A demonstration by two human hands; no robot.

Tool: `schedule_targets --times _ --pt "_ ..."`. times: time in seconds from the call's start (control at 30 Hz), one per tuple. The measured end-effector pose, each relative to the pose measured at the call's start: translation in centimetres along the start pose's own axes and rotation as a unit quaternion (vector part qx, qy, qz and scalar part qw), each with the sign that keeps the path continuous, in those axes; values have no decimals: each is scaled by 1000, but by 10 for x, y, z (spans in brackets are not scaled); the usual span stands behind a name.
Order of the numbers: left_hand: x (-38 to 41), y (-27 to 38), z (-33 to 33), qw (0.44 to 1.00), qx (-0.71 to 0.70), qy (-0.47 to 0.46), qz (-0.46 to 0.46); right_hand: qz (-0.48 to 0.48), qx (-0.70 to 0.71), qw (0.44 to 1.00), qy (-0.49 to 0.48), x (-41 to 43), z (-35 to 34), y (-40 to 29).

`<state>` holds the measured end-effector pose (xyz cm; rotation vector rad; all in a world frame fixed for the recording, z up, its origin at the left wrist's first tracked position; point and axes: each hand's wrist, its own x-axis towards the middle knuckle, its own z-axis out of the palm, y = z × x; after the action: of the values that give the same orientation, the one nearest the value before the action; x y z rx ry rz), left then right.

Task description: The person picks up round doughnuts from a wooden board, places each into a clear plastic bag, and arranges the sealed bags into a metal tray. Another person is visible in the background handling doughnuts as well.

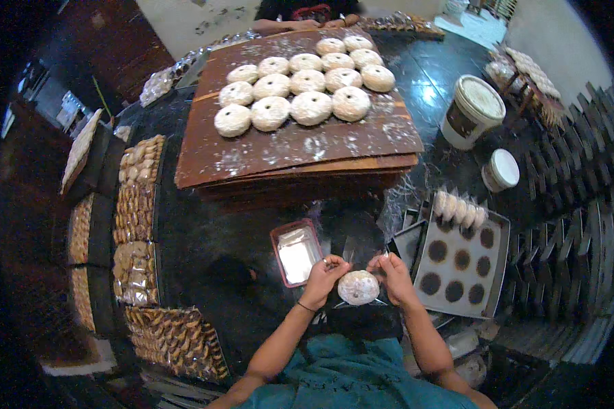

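A sugar-dusted doughnut (358, 287) sits low between my two hands, close to the table's near edge. My left hand (323, 280) pinches thin clear plastic (349, 255), seemingly a bag, above the doughnut's left side. On the other side, my right hand (393, 278) grips the plastic between thumb and fingers. Whether the doughnut is fully inside the bag cannot be made out. Just left of my left hand is a red-rimmed plastic container (272, 240) holding white, shiny sheets. Ahead, several powdered doughnuts (311, 108) stand in rows on a stack of floury wooden boards (286, 158).
At right, a metal tray (473, 305) with dark round stains holds a row of wrapped doughnuts (459, 210). Beyond it stand a large white bucket (473, 112) and a small tub (500, 171). Packaged baked goods (138, 204) line the left. Another person's hands (317, 24) rest behind the boards.
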<state>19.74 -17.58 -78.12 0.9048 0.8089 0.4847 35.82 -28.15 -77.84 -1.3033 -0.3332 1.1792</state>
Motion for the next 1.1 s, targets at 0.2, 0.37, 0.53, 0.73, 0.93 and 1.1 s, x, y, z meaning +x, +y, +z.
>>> schedule_targets --times 0.2,0.37,0.53,0.73,0.93,1.1 --pt "13 -18 5 987 84 100 95 -95 8 991 90 3 -18 10" --pt "19 -6 16 961 197 51 188 -172 -195 966 -12 19 -39 14" --pt "15 -1 26 994 -43 32 91 -68 33 997 20 13 -26 8" --pt "4 41 28 999 34 24 21 -170 -196 965 -33 3 -25 -49" --pt "-15 -1 16 989 83 121 -4 -182 -275 942 65 -15 -36 11" --pt "-3 -7 35 933 226 251 128 -324 -382 840 209 -17 -11 -1"
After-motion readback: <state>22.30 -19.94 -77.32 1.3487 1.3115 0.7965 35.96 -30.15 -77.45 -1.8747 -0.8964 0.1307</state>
